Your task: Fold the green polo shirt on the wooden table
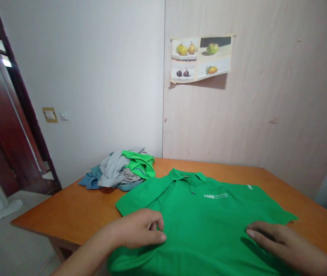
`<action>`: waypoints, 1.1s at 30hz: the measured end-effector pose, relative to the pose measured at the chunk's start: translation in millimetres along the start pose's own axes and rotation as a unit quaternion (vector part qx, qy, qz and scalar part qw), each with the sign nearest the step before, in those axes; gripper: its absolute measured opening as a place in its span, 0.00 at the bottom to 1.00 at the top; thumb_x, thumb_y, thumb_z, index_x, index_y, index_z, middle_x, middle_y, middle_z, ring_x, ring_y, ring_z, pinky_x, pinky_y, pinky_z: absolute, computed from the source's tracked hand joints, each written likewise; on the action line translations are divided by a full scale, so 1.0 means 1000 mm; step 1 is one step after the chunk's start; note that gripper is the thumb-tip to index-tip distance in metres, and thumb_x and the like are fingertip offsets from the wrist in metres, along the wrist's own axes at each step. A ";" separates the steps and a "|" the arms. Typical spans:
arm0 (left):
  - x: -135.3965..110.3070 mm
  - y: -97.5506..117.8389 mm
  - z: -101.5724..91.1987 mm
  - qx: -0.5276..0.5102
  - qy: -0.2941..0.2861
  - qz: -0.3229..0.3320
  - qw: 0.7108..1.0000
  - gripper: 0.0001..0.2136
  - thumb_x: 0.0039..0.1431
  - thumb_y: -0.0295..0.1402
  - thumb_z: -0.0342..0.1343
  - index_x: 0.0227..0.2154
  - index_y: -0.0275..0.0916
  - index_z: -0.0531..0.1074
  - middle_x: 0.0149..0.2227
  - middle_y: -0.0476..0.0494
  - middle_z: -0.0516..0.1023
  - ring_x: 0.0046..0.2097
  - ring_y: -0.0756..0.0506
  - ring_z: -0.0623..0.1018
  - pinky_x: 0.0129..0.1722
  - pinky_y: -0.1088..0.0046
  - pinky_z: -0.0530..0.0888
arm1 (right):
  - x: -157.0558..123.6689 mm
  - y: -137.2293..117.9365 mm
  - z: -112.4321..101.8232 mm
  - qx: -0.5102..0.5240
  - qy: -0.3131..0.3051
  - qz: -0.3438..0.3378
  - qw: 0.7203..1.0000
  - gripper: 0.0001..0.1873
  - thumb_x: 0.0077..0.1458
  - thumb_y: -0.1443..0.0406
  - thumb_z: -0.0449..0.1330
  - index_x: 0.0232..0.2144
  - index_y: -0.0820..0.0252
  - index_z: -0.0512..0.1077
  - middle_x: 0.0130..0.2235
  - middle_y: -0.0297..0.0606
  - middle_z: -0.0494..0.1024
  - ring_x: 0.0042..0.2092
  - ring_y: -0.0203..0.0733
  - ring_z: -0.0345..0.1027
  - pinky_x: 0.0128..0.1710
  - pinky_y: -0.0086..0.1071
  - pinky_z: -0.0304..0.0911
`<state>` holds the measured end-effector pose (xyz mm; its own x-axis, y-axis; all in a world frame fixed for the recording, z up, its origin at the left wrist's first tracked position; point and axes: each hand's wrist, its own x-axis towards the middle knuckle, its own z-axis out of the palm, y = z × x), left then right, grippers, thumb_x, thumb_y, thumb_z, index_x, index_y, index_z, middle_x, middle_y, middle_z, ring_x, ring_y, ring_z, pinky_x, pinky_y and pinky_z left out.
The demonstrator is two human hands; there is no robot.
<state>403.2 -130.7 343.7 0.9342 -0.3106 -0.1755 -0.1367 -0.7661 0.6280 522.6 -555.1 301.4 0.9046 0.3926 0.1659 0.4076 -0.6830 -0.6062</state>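
Observation:
A green short-sleeved polo shirt (198,222) lies spread out, front side up, its collar toward the far side of the table. White lettering is printed on its chest, and a small white mark shows on the sleeve at the right. My left hand (142,229) is over the shirt's left side, with fingers loosely curled and the thumb apart from them, holding nothing. Above the right side hovers my right hand (280,239), casting a shadow on the cloth. Its thumb and fingers are slightly apart with nothing between them. The shirt's lower hem is out of view.
An orange-brown table (54,214) carries the shirt. At its far left lies a crumpled heap of clothes (120,170) in grey, blue, bright green and stripes. Behind the table stands a wall with a fruit picture sheet (199,59). A dark red door (5,107) is at left.

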 end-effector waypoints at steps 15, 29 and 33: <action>0.039 -0.045 -0.030 0.378 0.256 -0.171 0.873 0.09 0.57 0.28 0.49 0.36 0.40 0.74 0.45 0.37 0.75 0.50 0.37 0.71 0.49 0.58 0.62 | 0.062 0.034 0.060 -0.183 0.017 -0.056 0.981 0.38 0.57 0.41 0.50 0.59 0.57 0.68 0.64 0.45 0.63 0.65 0.56 0.53 0.63 0.51 0.53; 0.088 -0.051 -0.100 0.301 0.323 -0.245 0.863 0.13 0.63 0.37 0.45 0.41 0.45 0.74 0.44 0.44 0.80 0.45 0.41 0.77 0.41 0.68 0.69 | 0.059 0.052 0.081 -0.256 0.053 -0.074 0.962 0.37 0.59 0.41 0.47 0.61 0.54 0.65 0.65 0.43 0.62 0.65 0.55 0.54 0.64 0.54 0.51; 0.111 -0.049 -0.082 0.281 0.286 -0.238 0.885 0.13 0.63 0.43 0.48 0.40 0.45 0.76 0.45 0.45 0.81 0.47 0.42 0.77 0.45 0.68 0.69 | 0.059 0.057 0.084 -0.260 0.063 -0.079 0.960 0.37 0.59 0.41 0.46 0.61 0.54 0.65 0.65 0.43 0.62 0.65 0.56 0.55 0.63 0.55 0.52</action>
<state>540.6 -81.8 355.7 0.9221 0.3341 0.1951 0.3243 -0.9425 0.0811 588.8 -518.8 211.8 0.8214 0.4608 0.3360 0.5180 -0.8493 -0.1015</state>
